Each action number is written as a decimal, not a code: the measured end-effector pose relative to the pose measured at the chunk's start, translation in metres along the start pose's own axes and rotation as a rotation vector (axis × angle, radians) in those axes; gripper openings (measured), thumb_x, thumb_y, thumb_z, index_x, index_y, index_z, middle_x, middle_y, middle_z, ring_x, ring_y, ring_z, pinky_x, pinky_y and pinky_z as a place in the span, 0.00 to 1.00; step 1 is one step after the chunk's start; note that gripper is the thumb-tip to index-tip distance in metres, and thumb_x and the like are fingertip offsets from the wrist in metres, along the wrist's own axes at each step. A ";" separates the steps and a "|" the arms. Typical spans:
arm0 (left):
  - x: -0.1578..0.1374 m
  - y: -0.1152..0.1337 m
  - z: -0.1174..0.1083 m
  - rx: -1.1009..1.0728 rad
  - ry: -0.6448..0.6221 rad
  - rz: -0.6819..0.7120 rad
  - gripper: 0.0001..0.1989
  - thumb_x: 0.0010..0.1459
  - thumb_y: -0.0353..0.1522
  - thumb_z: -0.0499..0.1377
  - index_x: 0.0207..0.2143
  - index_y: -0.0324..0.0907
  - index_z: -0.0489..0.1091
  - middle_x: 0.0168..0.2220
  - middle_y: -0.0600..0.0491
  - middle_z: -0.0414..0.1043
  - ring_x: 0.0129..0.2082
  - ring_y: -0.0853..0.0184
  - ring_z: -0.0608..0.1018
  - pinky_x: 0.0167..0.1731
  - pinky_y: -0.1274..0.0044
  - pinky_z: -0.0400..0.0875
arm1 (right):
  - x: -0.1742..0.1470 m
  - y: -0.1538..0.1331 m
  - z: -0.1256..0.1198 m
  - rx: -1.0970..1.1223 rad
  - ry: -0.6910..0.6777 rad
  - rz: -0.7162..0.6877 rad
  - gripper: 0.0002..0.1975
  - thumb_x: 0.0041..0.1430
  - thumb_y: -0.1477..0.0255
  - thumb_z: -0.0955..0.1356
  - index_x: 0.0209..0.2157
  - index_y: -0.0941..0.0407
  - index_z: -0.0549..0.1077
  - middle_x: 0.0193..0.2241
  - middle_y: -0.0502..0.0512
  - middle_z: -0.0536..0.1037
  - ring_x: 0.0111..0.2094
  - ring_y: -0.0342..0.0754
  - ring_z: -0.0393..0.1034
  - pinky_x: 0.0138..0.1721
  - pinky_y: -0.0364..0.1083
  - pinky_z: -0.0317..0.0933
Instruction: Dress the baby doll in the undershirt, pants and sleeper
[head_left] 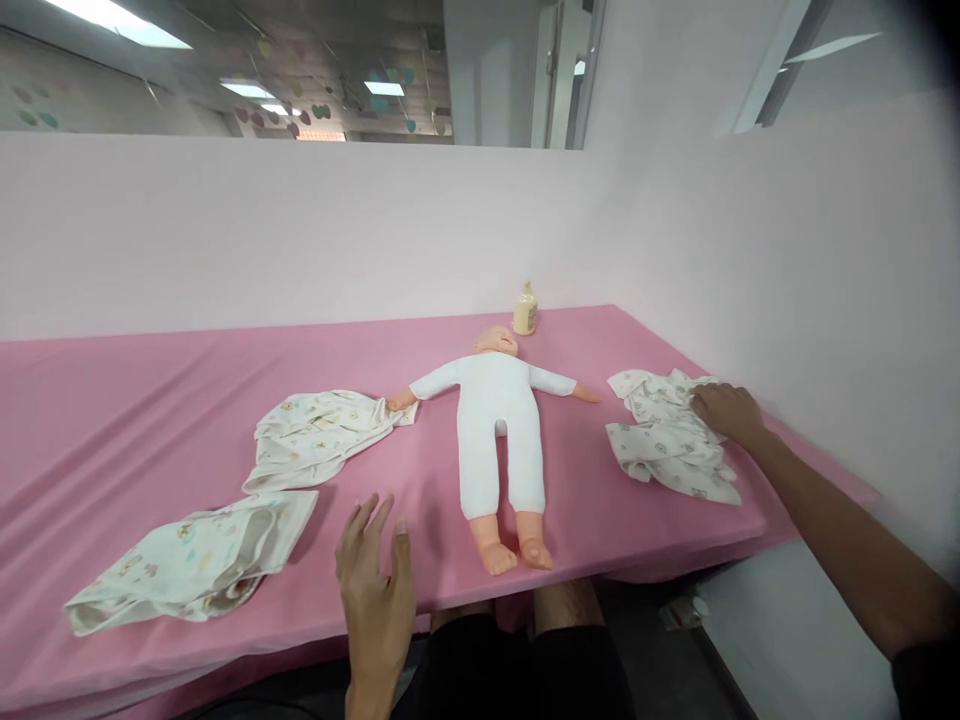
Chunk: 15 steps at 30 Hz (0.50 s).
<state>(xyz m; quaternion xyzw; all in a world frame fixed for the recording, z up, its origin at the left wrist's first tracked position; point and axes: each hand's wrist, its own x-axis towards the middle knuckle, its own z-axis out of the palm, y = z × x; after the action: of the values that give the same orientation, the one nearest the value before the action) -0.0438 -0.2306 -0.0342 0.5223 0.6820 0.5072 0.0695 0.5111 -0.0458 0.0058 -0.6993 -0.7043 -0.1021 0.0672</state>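
Observation:
A baby doll in a white bodysuit lies on its back, arms spread and bare feet toward me. Just above the table's front edge, left of the doll's legs, my left hand is open with fingers apart and nothing in it. On the right, my right hand has its fingers curled down on a crumpled white baby garment with a small print; the fingertips are partly hidden in the cloth. A second printed baby garment lies by the doll's hand on the left, touching it. Nearer me is a folded printed baby garment.
A pump bottle with pale yellow contents stands behind the doll's head. Pink cloth covers the table, with loose folds at the left. White walls border the back and right side. My legs are under the front edge.

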 end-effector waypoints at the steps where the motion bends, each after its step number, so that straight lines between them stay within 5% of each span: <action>1: -0.001 0.001 0.000 -0.008 -0.004 -0.019 0.23 0.67 0.45 0.51 0.58 0.46 0.69 0.63 0.47 0.64 0.67 0.55 0.61 0.67 0.57 0.56 | 0.006 -0.001 -0.005 -0.001 0.013 0.051 0.14 0.67 0.69 0.59 0.38 0.60 0.74 0.38 0.71 0.76 0.39 0.57 0.68 0.42 0.54 0.52; 4: -0.002 0.003 0.002 -0.032 -0.024 -0.076 0.23 0.66 0.46 0.51 0.58 0.48 0.69 0.63 0.48 0.64 0.67 0.55 0.62 0.66 0.57 0.58 | 0.025 -0.007 -0.029 0.115 0.156 0.320 0.17 0.69 0.67 0.57 0.45 0.62 0.72 0.36 0.71 0.76 0.33 0.54 0.65 0.36 0.51 0.50; 7: -0.002 0.007 0.006 -0.068 -0.028 -0.069 0.23 0.66 0.46 0.52 0.58 0.48 0.69 0.63 0.49 0.64 0.66 0.56 0.62 0.66 0.58 0.59 | 0.043 -0.021 -0.065 0.222 0.441 0.548 0.19 0.69 0.69 0.57 0.54 0.63 0.69 0.41 0.73 0.77 0.36 0.55 0.66 0.37 0.51 0.50; 11: -0.004 0.016 0.013 -0.125 -0.030 -0.020 0.22 0.66 0.45 0.53 0.57 0.47 0.70 0.62 0.49 0.66 0.65 0.57 0.65 0.65 0.59 0.60 | 0.061 -0.046 -0.123 0.246 0.868 0.534 0.21 0.72 0.73 0.52 0.57 0.61 0.67 0.44 0.72 0.77 0.41 0.55 0.68 0.42 0.52 0.51; 15: -0.009 0.034 0.015 -0.185 -0.096 0.042 0.20 0.67 0.42 0.54 0.58 0.49 0.69 0.62 0.51 0.66 0.65 0.60 0.65 0.65 0.63 0.61 | 0.068 -0.069 -0.187 0.375 1.138 0.391 0.19 0.73 0.73 0.53 0.55 0.64 0.67 0.39 0.67 0.76 0.38 0.51 0.68 0.43 0.51 0.55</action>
<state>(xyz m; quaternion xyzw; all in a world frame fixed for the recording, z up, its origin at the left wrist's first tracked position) -0.0084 -0.2308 -0.0191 0.5517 0.6168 0.5438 0.1394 0.4328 -0.0247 0.1999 -0.6275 -0.4235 -0.3187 0.5704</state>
